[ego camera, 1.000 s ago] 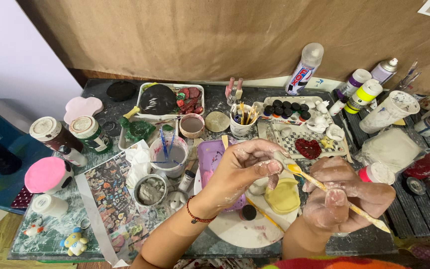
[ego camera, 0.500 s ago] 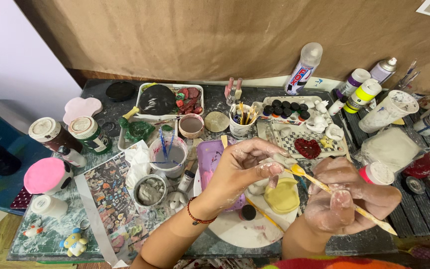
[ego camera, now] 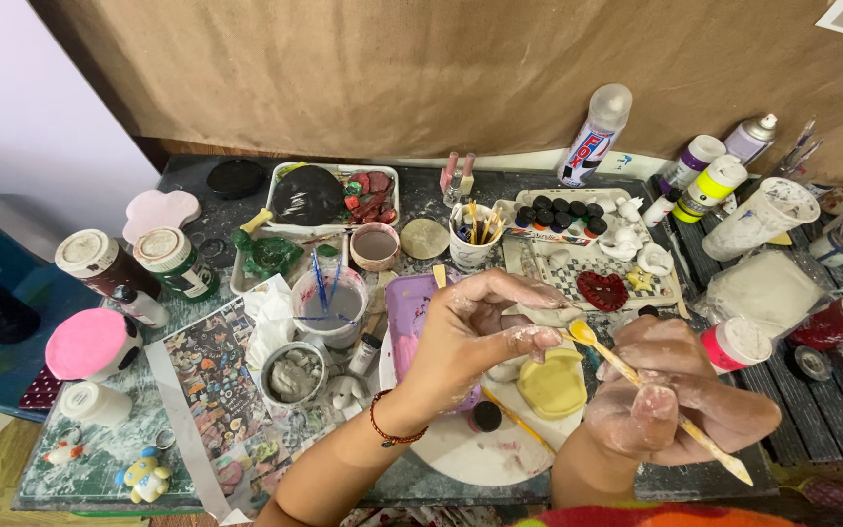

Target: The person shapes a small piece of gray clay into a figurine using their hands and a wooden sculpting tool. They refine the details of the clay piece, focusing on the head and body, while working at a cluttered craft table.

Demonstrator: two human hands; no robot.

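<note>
A thin yellow-tipped stick (ego camera: 661, 405) is gripped in the closed right hand (ego camera: 675, 395); its long axis runs from 10 to 4 o'clock; the tip lies just beside the pinched fingertips of the left hand (ego camera: 475, 327), at 10 o'clock, above the white plate (ego camera: 461, 454) on the table (ego camera: 197, 185).

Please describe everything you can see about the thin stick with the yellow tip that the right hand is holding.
The stick is a slim, pale yellow tool, wood or plastic by its look. One end widens into a small rounded yellow tip, like a tiny spoon; the other end narrows to a point. It lies tilted, with the tip up-left near the left hand fingers and the point down-right. The right hand grips its middle, thumb pressed on top. It is held in the air above the white plate and a yellow clay piece.
</note>
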